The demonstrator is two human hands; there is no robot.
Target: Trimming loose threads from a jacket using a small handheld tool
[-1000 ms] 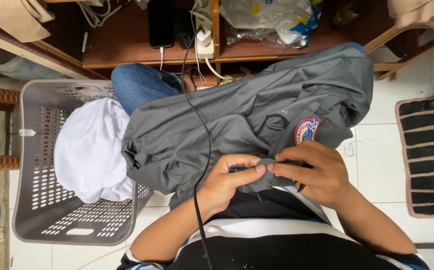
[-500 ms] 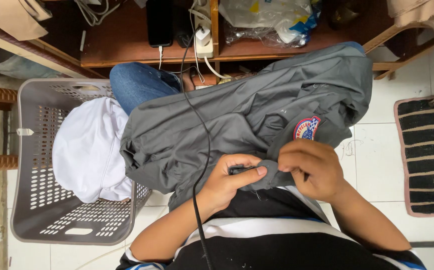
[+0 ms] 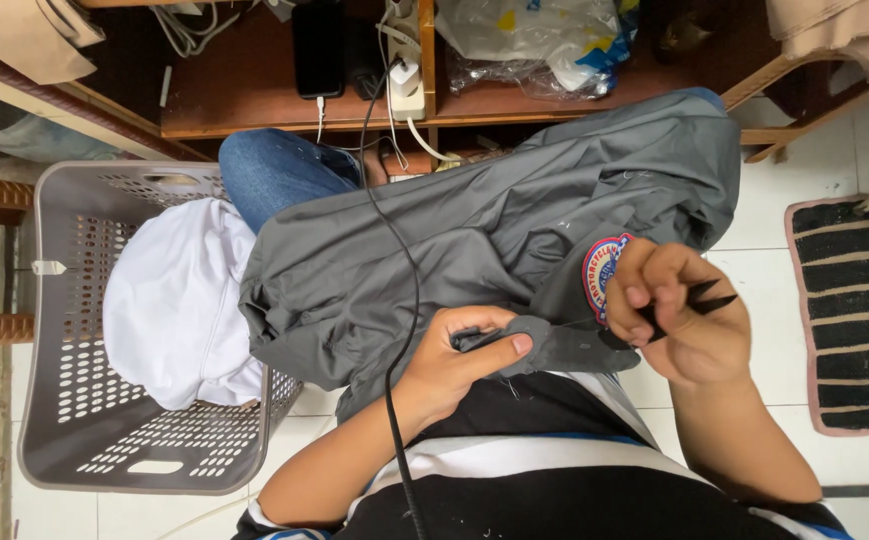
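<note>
A grey shirt (image 3: 475, 240) with a round red and blue patch (image 3: 600, 272) lies spread over my lap. My left hand (image 3: 460, 355) pinches a folded edge of the shirt near my belly. My right hand (image 3: 680, 315) is raised just right of the patch and grips small black thread snips (image 3: 700, 298), their pointed tips sticking out to the right. A black cable (image 3: 395, 300) runs down across the shirt and over my left forearm.
A grey plastic laundry basket (image 3: 65, 400) with white cloth (image 3: 180, 305) in it stands at my left. A wooden shelf (image 3: 355, 100) ahead holds a phone, a charger and a plastic bag. A striped mat (image 3: 855, 310) lies on the tiled floor at right.
My right hand has moved away from my left hand, up and to the right, with the snips. The left hand keeps its hold on the shirt edge.
</note>
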